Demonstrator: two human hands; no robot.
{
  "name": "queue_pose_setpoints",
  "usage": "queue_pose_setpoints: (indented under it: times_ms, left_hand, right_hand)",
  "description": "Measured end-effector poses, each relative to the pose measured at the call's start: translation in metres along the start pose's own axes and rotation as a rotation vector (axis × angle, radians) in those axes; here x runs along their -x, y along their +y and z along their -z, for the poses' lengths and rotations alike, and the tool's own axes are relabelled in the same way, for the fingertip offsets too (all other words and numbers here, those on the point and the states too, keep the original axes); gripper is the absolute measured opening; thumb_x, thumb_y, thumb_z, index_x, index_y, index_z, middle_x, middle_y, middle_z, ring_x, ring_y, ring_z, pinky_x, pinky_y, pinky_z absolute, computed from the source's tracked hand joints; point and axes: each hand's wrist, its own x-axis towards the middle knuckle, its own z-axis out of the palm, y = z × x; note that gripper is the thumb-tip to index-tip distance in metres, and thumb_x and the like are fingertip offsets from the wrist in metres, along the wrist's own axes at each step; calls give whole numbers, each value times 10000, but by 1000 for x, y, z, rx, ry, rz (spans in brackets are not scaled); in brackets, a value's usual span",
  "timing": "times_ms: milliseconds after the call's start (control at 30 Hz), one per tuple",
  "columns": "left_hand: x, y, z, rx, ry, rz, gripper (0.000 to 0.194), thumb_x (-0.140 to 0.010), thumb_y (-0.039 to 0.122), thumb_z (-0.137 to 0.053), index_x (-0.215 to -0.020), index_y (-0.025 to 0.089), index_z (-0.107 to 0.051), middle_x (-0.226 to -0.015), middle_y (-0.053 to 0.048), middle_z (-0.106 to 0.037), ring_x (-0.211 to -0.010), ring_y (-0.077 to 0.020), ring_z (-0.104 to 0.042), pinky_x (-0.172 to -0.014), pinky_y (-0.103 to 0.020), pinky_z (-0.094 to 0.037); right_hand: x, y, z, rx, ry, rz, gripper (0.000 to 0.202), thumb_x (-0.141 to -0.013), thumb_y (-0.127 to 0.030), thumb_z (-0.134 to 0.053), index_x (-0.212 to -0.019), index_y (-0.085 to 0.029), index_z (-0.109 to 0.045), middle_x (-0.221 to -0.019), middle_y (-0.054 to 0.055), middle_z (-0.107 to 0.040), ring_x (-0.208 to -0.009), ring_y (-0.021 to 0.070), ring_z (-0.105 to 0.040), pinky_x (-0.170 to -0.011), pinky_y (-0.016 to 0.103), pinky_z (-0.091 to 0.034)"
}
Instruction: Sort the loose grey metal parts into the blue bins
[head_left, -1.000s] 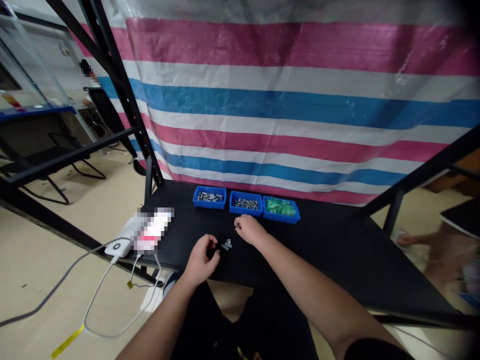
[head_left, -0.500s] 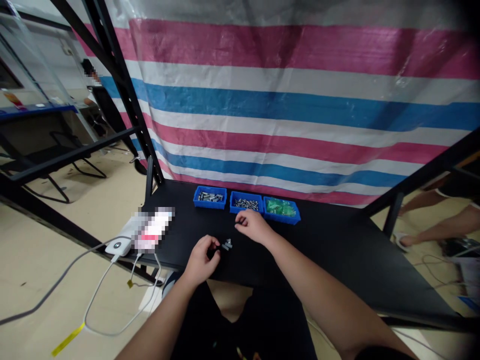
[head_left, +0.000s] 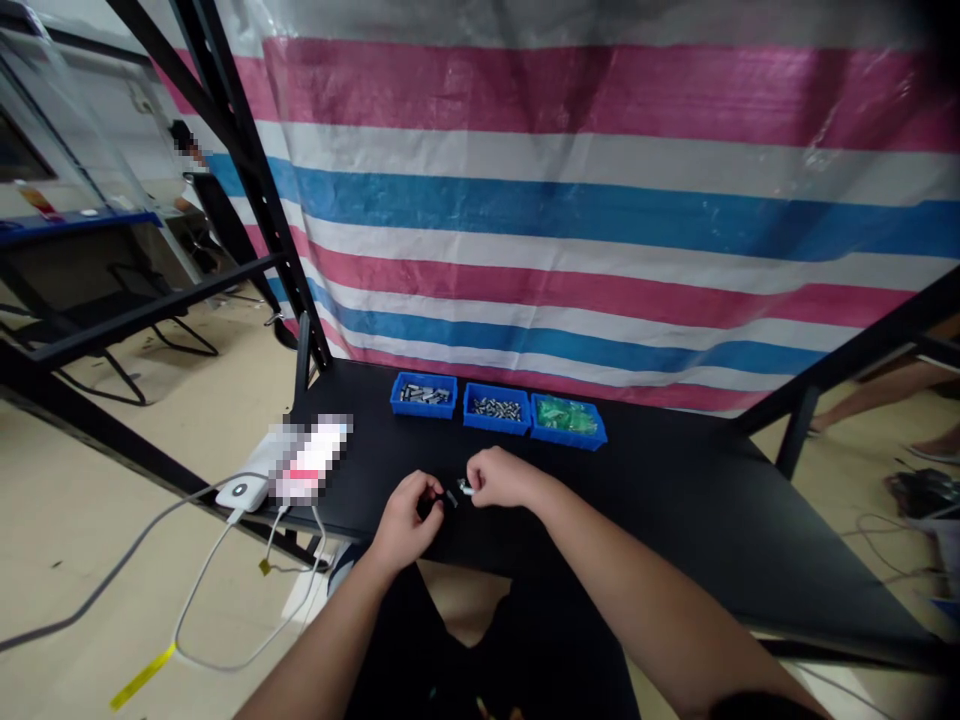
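On the black tabletop, my right hand point(head_left: 501, 480) is closed, its thumb and fingertips pinched on a small light metal cylinder point(head_left: 466, 488). Just left of it lies another small grey metal cylinder point(head_left: 451, 497). My left hand point(head_left: 407, 520) rests beside that piece, fingers curled and thumb held apart, with nothing visible between them. Behind the hands stand three blue bins: the left bin point(head_left: 424, 410) has grey metal cylinders, the middle bin point(head_left: 495, 424) small shiny metal parts, and the right bin point(head_left: 568, 438) green-looking small packets or pieces.
A phone point(head_left: 315, 455), blurred out, and a white power bank point(head_left: 244, 490) with cables sit at the table's left edge. Black frame posts point(head_left: 255, 180) flank the table, and a striped tarp point(head_left: 562, 220) hangs behind. People are partly visible at far left and far right.
My right hand has come from in front of the middle bin down toward the loose metal cylinders and pinched one. My left hand has stayed nearly in place.
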Motion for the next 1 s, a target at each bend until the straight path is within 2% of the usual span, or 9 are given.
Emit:
queue_pose_setpoints:
  times_ms: [133,200,267,433,567,733,800,933,1000]
  left_hand:
    - [0,1,1,1,6,3,113,-835,139,-553,-921,210,-574,-858,-26,-570,-818,-179,-567,-762,-298,-460]
    - [-1,1,1,6,11,3,111,-836,138,-555,-919,209,-575,-857,-27,-569,-817,-178,-566,-759,-297,-461]
    - [-1,1,1,13,9,0,110,-837,135,-555,-916,208,-577,-857,-27,-568,-817,-177,-565,-756,-296,-461]
    - [-1,1,1,7,-14,-10,102,-848,136,-545,-906,210,-584,-856,-29,-564,-819,-180,-563,-750,-301,-455]
    - [-2,1,1,-37,34,-22,104,-840,130,-540,-888,213,-581,-855,-35,-572,-845,-195,-564,-781,-322,-455]
    - [-2,-3,-1,-86,101,-8,117,-821,120,-542,-875,217,-579,-859,-38,-578,-858,-207,-563,-786,-333,-457]
    - [-2,-3,-1,-82,96,-5,124,-817,113,-543,-875,218,-577,-857,-35,-579,-853,-204,-564,-782,-330,-459]
    - [-3,-3,0,-63,93,-8,124,-805,112,-541,-863,217,-571,-843,-30,-576,-823,-195,-561,-766,-320,-457]
    - [-3,-2,0,-56,96,-9,112,-803,123,-539,-857,217,-567,-836,-29,-570,-817,-193,-558,-759,-317,-453]
  right_hand:
    - [-32,-4,18,-290,422,55,93,-745,-231,-708,-788,-186,-640,-734,-7,-684,-679,134,-637,-643,219,-449]
    - [-41,-2,17,-350,541,90,98,-791,-259,-684,-809,-184,-624,-765,-1,-684,-708,136,-646,-688,232,-473]
    - [-40,2,12,-333,517,106,72,-806,-243,-664,-803,-184,-623,-752,-5,-671,-688,129,-632,-682,233,-470]
    - [-18,9,-12,-143,219,103,178,-701,-249,-789,-827,-191,-678,-752,-15,-659,-621,107,-575,-606,218,-413]
    - [-5,4,-27,-24,135,58,110,-696,-142,-731,-769,-195,-667,-695,-30,-646,-605,100,-558,-585,214,-367]
    - [-4,0,-19,48,29,30,129,-639,-88,-698,-685,-193,-640,-682,-26,-641,-609,112,-561,-560,216,-343]
    - [-7,1,-4,57,95,9,104,-675,-120,-698,-711,-199,-642,-692,-23,-647,-619,118,-567,-568,219,-354]
    - [-16,3,28,162,525,-148,113,-808,-171,-647,-919,-191,-649,-794,23,-672,-720,157,-604,-676,252,-411]
    - [-21,0,34,213,584,-168,171,-815,-186,-667,-985,-178,-651,-852,49,-674,-771,180,-616,-720,272,-428]
